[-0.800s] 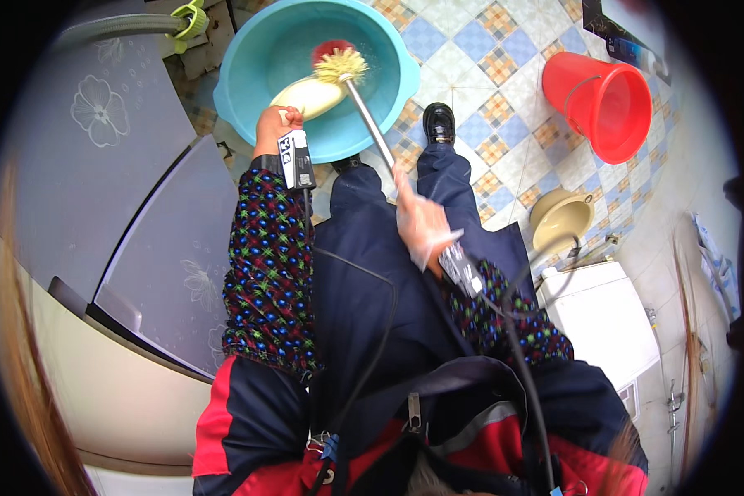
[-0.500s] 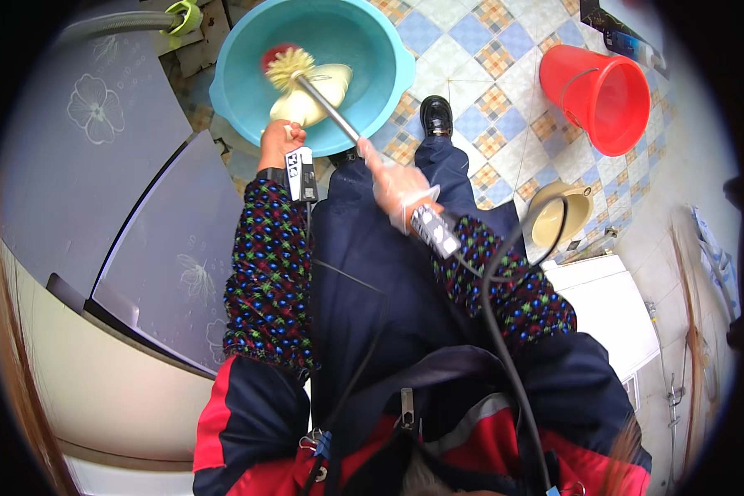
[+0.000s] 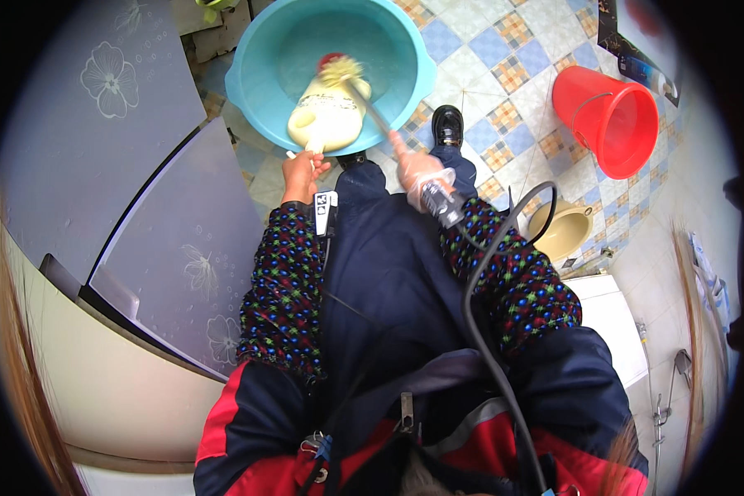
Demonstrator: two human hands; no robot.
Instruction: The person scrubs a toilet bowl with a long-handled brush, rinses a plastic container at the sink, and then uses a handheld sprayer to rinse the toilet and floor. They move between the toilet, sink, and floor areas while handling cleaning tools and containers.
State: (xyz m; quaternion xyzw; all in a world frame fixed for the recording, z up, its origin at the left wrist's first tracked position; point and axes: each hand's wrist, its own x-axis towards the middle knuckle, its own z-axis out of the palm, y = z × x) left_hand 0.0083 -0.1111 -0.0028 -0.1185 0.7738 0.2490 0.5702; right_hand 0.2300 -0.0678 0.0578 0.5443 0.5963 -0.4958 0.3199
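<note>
Two hands work just past the person's knees, over a tiled floor (image 3: 504,74). The left hand (image 3: 304,172) is curled shut around the lower end of a pale yellow bottle-shaped container (image 3: 329,120), which lies tilted at the near rim of a turquoise basin (image 3: 252,58); the container stretches from that hand toward twelve o'clock, into the basin. The right hand (image 3: 420,172), in a thin clear glove, is closed on the handle of a long brush (image 3: 370,112); the shaft runs from it toward eleven o'clock, and the yellowish bristle head presses against the far end of the container, beside a red cap. Both forearms, in dark sleeves dotted with colour, reach forward from the lower edge, the left nearly straight, the right angled inward. A small device sits on the left wrist, and a dark cable loops off the right one.

Farther out, a black shoe (image 3: 448,126) stands at one o'clock from the right hand, just beside the basin. A red bucket (image 3: 612,116) stands well apart at two o'clock, and a beige bowl-shaped fixture (image 3: 564,231) lies at three o'clock.
</note>
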